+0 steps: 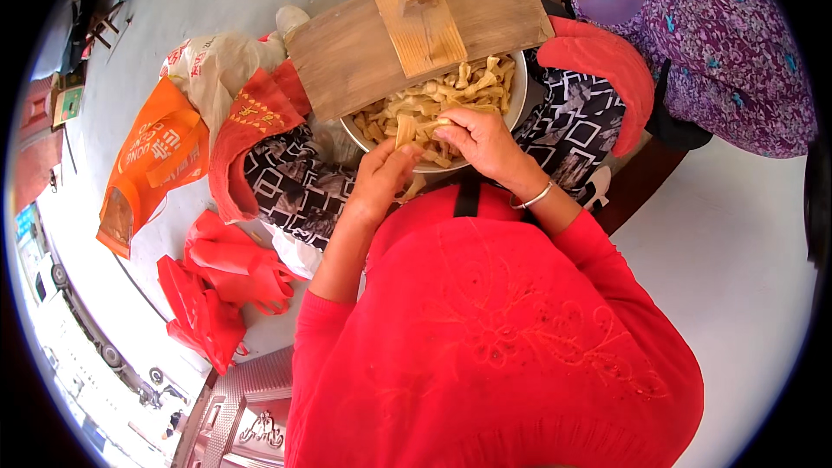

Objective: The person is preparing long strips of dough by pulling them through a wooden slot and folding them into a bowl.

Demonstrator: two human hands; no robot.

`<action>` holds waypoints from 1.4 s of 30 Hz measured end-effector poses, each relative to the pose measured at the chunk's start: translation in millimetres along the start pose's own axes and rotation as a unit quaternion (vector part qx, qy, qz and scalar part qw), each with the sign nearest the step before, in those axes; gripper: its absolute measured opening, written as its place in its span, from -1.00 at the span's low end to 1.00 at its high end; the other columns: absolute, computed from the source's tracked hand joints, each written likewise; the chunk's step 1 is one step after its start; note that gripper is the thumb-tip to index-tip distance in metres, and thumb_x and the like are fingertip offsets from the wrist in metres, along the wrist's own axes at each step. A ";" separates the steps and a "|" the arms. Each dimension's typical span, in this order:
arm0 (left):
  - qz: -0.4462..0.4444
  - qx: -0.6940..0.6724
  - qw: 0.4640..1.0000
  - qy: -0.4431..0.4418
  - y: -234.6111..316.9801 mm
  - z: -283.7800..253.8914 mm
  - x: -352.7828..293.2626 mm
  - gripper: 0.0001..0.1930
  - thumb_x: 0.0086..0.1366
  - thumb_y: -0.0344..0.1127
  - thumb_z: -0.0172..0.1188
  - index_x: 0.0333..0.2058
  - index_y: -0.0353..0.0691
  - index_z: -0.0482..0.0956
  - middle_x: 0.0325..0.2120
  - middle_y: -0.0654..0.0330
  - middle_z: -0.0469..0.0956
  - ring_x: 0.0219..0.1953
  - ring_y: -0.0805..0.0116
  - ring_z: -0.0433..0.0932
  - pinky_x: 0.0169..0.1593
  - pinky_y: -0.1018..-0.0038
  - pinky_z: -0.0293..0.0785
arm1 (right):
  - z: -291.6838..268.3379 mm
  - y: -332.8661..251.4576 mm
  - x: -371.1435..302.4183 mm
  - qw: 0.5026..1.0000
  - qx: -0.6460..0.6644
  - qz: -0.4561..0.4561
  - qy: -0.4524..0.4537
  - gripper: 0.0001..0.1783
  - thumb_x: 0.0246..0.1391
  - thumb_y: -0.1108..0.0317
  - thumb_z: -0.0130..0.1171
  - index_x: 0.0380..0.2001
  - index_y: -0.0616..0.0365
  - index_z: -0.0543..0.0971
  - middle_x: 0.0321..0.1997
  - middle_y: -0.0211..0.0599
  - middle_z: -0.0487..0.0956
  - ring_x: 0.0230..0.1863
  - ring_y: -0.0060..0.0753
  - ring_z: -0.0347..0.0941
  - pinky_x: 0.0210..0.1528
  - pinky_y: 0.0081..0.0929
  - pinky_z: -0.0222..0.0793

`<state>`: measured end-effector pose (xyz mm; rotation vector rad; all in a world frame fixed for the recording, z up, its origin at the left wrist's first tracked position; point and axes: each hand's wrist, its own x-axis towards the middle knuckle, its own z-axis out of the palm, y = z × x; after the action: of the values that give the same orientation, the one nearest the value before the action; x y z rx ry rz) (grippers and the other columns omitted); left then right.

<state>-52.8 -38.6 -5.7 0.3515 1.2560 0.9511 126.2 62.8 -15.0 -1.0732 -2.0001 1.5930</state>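
A round metal basin (pixel 522 91) sits in front of my lap, holding many yellowish, bean-curd-like strips (pixel 472 87), some of which look knotted. Over its near side, my left hand (pixel 384 175) pinches a flat yellowish strip (pixel 405 130) between thumb and fingers. My right hand (pixel 482 140) is closed in a pinch on the same strip, close to the left fingertips. The exact fold of the strip between the fingers is partly hidden. A wide wooden board (pixel 342 61), with a paler wooden piece (pixel 416 30) on it, lies across the far part of the basin.
Left of my legs are an orange bag (pixel 154 160), a pale plastic bag (pixel 212 65) and red bags (pixel 227 264) on the grey floor. Red padded cloths (pixel 611 69) cover my knees. Another person in a purple patterned top (pixel 728 52) sits at the far right.
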 end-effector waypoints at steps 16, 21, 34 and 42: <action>0.102 0.408 0.901 -0.110 33.0 45.8 -17.8 -0.74 0.36 -0.27 0.06 -0.41 -0.36 0.51 -0.67 0.33 0.30 -0.54 0.58 0.23 -0.46 0.54 0.25 | -35.7 -20.2 -33.3 0.977 -0.180 -0.077 0.087 -0.62 0.11 0.20 0.19 -0.66 0.16 0.37 -0.73 -0.10 0.36 -0.68 -0.05 0.37 -0.65 -0.27 0.22; 0.261 0.365 0.891 -0.073 115.7 54.2 -39.8 -0.78 0.35 -0.32 0.11 -0.35 -0.40 0.57 -0.59 0.32 0.46 -0.51 0.63 0.31 -0.43 0.62 0.29 | -54.7 -76.3 -52.9 0.980 0.101 0.029 -0.170 -0.83 0.16 0.37 0.12 -0.40 0.26 0.59 -0.72 -0.43 0.33 -0.64 -0.62 0.26 -0.57 -0.55 0.21; 0.165 -0.084 0.977 -0.107 39.8 90.4 25.9 -0.64 0.33 -0.34 0.10 0.08 -0.23 0.38 -0.55 0.43 0.34 -0.58 0.71 0.20 -0.58 0.73 0.05 | -29.0 -34.7 12.1 0.946 -0.078 -0.167 0.265 -0.77 0.13 0.36 0.15 -0.15 0.12 0.62 -0.45 -0.24 0.62 -0.44 -0.33 0.58 -0.44 -0.49 0.43; 0.343 0.344 0.874 0.011 20.1 57.9 31.4 -0.83 0.28 -0.42 0.11 -0.16 -0.25 0.50 -0.56 0.21 0.46 -0.56 0.29 0.44 -0.51 0.47 0.33 | -36.4 -25.6 -4.7 0.978 -0.149 -0.052 0.136 -0.82 0.13 0.31 0.17 -0.39 0.19 0.64 -0.48 -0.29 0.61 -0.48 -0.27 0.54 -0.42 -0.52 0.42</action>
<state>-8.1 12.3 6.6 1.4267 1.4969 1.0558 145.8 81.5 20.6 -1.1971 -2.1047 1.0509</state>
